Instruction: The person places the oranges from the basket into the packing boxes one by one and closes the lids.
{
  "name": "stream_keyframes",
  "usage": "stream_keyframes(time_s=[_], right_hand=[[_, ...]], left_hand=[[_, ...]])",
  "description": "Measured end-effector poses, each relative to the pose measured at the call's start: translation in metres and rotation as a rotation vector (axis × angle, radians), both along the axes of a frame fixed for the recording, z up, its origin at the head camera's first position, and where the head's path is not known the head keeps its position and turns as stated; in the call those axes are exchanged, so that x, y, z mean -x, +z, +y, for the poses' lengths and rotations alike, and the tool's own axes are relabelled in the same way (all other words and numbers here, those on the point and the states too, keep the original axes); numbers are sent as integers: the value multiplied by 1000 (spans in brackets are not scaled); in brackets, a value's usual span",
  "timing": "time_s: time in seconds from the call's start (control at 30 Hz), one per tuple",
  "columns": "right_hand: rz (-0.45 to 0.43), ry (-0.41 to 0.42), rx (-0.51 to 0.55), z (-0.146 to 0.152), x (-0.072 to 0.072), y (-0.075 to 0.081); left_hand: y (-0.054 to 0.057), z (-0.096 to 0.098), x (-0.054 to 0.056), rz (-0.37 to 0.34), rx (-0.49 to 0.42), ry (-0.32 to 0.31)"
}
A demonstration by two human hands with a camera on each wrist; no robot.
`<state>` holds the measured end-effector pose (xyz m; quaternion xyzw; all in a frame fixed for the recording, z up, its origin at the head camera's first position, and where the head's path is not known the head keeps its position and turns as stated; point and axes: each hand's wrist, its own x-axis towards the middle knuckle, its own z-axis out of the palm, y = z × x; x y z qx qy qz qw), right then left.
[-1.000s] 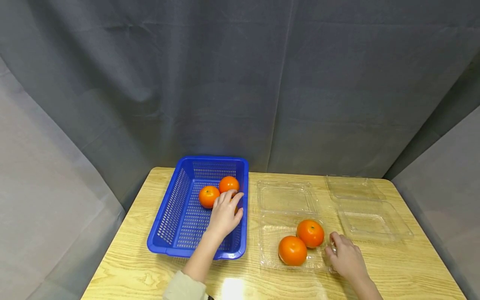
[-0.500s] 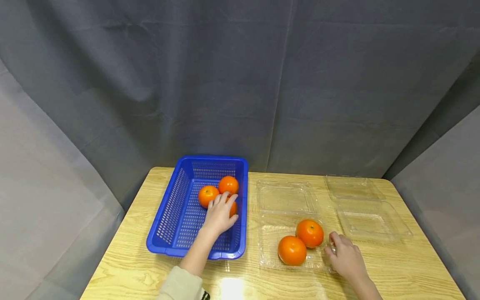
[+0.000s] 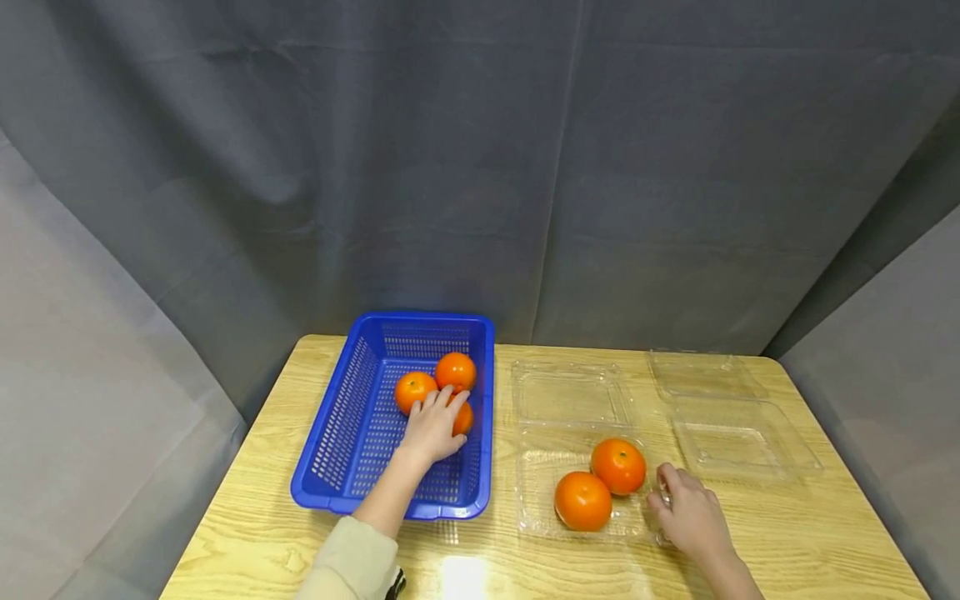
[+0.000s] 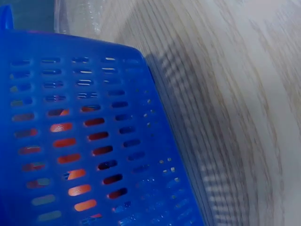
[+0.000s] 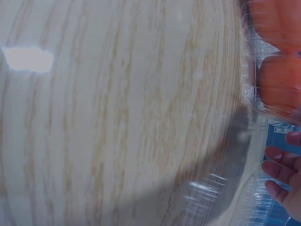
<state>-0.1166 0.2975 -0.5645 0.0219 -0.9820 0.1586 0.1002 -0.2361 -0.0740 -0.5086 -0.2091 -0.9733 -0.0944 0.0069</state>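
Note:
In the head view my left hand (image 3: 432, 429) reaches into the blue basket (image 3: 300, 487). Its fingers and thumb grip an orange (image 3: 462, 418) at the near side of a group. Two more oranges lie just beyond it, one to the left (image 3: 415, 390) and one farther back (image 3: 455, 371). My right hand (image 3: 692, 512) holds the right edge of an open clear plastic container (image 3: 536, 492) between thumb and fingers. Inside its near half sit two oranges (image 3: 583, 501) (image 3: 618, 467). The left wrist view has the basket's wall (image 4: 42, 141) covering the left hand.
A second open clear container (image 3: 738, 437) lies at the right back of the wooden table (image 3: 787, 550). The first container's lid half (image 3: 572, 396) is folded back toward the grey curtain (image 3: 450, 167). The basket walls rise around the left hand.
My left hand has shifted slightly left and nearer within the basket, showing more of the orange under it. My right hand has stayed at the container's edge.

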Motion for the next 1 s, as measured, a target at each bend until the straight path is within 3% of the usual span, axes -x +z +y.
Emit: stream_keyframes(time_s=[0.27, 1.0], right_hand=[[-16, -2, 0, 1, 1, -2], [-15, -2, 12, 2, 1, -5]], left_hand=[[-5, 1, 2, -54, 28, -6], [-21, 4, 7, 53, 55, -28]])
